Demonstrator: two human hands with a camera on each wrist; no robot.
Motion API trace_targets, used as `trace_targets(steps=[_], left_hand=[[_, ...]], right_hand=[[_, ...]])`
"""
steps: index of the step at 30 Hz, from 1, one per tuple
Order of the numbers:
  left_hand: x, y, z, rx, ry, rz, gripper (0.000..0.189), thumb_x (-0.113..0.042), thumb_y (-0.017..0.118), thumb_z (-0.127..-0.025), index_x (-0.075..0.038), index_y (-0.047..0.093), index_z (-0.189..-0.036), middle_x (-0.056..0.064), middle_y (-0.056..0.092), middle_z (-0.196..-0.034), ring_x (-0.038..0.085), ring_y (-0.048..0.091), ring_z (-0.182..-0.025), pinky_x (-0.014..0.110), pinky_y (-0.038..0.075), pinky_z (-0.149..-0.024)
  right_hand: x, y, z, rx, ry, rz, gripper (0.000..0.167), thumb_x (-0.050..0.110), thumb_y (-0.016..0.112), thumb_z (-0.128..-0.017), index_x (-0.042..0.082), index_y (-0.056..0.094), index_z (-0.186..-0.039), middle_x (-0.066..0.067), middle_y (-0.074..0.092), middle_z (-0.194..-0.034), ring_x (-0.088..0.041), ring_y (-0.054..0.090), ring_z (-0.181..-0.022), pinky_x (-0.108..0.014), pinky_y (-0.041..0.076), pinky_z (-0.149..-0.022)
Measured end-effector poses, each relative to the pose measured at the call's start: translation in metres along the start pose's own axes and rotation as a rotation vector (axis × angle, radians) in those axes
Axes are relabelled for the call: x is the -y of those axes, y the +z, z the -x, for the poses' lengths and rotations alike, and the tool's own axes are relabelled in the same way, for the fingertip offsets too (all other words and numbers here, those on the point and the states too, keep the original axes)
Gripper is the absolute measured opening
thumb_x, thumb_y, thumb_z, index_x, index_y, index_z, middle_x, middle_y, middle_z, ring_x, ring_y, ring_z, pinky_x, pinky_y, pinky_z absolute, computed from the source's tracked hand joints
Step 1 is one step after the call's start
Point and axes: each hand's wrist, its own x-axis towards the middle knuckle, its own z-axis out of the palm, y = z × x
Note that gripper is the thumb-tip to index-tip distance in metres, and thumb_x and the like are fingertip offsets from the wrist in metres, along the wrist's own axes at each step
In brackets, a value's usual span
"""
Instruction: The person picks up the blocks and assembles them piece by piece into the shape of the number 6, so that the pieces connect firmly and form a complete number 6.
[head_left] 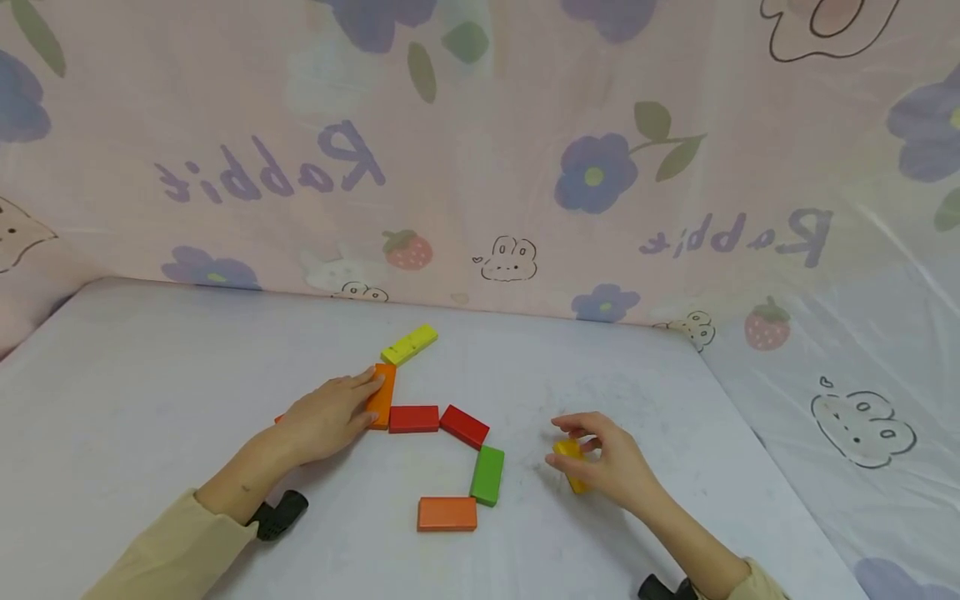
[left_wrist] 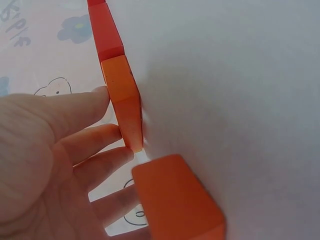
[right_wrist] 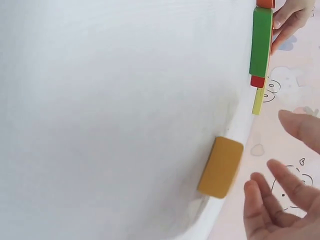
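Observation:
My left hand rests against the left side of an orange block. Thumb and fingertips touch that one side of the orange block in the left wrist view. A red block adjoins its near end, and a yellow block lies off its far end. My right hand hovers by an amber-yellow block, fingers spread around it. From the right wrist, a gap shows between my right hand and the amber block.
The curve of blocks continues through a tilted red block, a green block and an orange block. A reddish sliver peeks past my left wrist. A patterned curtain hangs behind the white tabletop.

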Motion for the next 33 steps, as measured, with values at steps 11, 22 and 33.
trace_targets(steps=[11, 22, 33], left_hand=[[0.002, -0.001, 0.001, -0.002, -0.004, 0.002, 0.052, -0.021, 0.059, -0.095, -0.001, 0.046, -0.141, 0.02, 0.038, -0.15, 0.045, 0.039, -0.133, 0.06, 0.036, -0.105], [0.001, 0.0, 0.001, -0.002, -0.004, 0.006, 0.052, -0.021, 0.059, -0.094, -0.001, 0.046, -0.141, 0.02, 0.038, -0.15, 0.045, 0.04, -0.133, 0.061, 0.036, -0.104], [-0.001, 0.001, 0.001, -0.003, -0.004, 0.013, 0.052, -0.022, 0.059, -0.094, -0.002, 0.046, -0.141, 0.02, 0.038, -0.15, 0.043, 0.04, -0.133, 0.06, 0.036, -0.105]], right_hand=[[-0.005, -0.003, 0.002, 0.017, 0.143, 0.009, 0.057, 0.027, 0.082, -0.075, 0.006, 0.061, -0.123, -0.005, 0.063, -0.105, -0.016, 0.057, -0.09, -0.027, 0.052, -0.078], [-0.006, -0.005, 0.01, 0.037, 0.238, 0.023, 0.06, 0.024, 0.086, -0.069, 0.006, 0.062, -0.121, -0.005, 0.065, -0.1, -0.013, 0.06, -0.082, -0.024, 0.05, -0.067], [-0.009, -0.005, 0.012, 0.056, 0.245, -0.007, 0.052, 0.02, 0.085, -0.069, 0.009, 0.066, -0.116, -0.003, 0.065, -0.095, -0.013, 0.059, -0.08, -0.024, 0.05, -0.066]])
